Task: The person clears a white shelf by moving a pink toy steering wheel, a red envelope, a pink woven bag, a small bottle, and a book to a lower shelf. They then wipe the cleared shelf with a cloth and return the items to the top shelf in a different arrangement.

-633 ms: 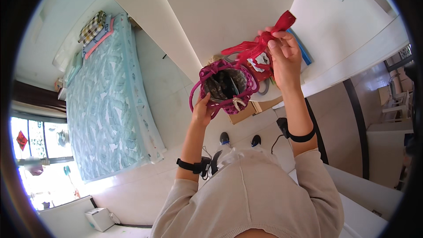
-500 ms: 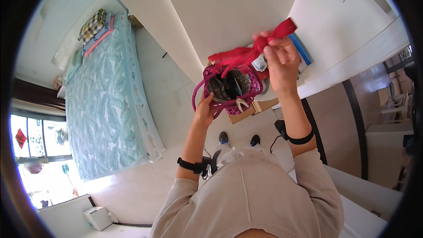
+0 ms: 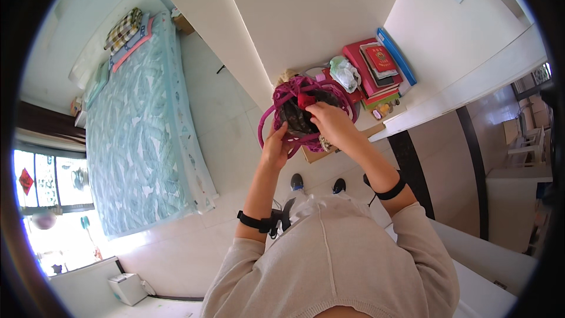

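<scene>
closest to me is the beige sweater (image 3: 329, 247), and both forearms stretch from it over a purple bag (image 3: 285, 89), which is held near the edge of the desk (image 3: 432, 108); i can't tell whether its base rests there. the red ribbon (image 3: 305, 102) is a small bunch inside the bag's mouth, against the dark lining.

to handle this well, i'd keep the rim spread and steady with one side, feed the loose tails in along with the knot, and let go only once the ribbon sits below the rim, so nothing snags on the woven edge or the looped handle (image 3: 261, 126).

the left hand (image 3: 274, 146) grips the near left rim, thumb over the edge, the other fingers mostly out of sight behind. the right hand (image 3: 331, 122) comes in across the bag from the right, wrist bent inward, fingertips closed together in what looks like a pinch on the ribbon; the far fingers are hidden.

beyond the bag a crumpled white plastic bag (image 3: 345, 74) lies beside a stack of books (image 3: 356, 59), with a blue folder (image 3: 396, 56) against the wall. farther left is a bed (image 3: 138, 141) under a pale leafy cover.
</scene>
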Available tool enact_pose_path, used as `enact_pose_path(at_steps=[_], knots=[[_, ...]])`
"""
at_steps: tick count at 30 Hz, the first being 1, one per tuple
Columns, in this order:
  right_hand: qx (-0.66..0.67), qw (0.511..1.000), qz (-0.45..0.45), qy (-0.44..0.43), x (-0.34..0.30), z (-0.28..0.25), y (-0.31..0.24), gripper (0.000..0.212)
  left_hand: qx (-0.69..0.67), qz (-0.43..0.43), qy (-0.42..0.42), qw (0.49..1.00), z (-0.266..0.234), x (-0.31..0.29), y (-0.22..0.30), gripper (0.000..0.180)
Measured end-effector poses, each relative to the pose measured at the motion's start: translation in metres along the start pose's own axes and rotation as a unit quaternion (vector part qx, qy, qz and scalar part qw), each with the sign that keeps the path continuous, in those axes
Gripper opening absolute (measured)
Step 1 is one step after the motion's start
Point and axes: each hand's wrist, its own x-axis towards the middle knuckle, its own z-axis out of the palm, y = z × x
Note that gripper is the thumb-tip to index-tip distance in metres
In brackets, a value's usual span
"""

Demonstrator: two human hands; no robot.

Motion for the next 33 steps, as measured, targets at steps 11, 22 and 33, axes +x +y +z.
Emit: enact_pose_path(at_steps=[11, 22, 33], knots=[[-0.119, 0.978, 0.076, -0.153, -0.008, 0.001, -0.009, 0.032, -0.001, 0.018, -0.005, 1.0, -0.002, 0.0, -0.013, 0.042], [0.038, 0.971, -0.026, 0.234, -0.03, -0.019, 0.015, 0.022, -0.035, 0.044, 0.032, 0.998, 0.007, -0.007, -0.017, 0.029], [0.12, 0.981, 0.07, 0.133, -0.028, -0.006, 0.039, 0.041, 0.027, -0.01, -0.01, 1.0, 0.018, 0.0, -0.019, 0.04]])
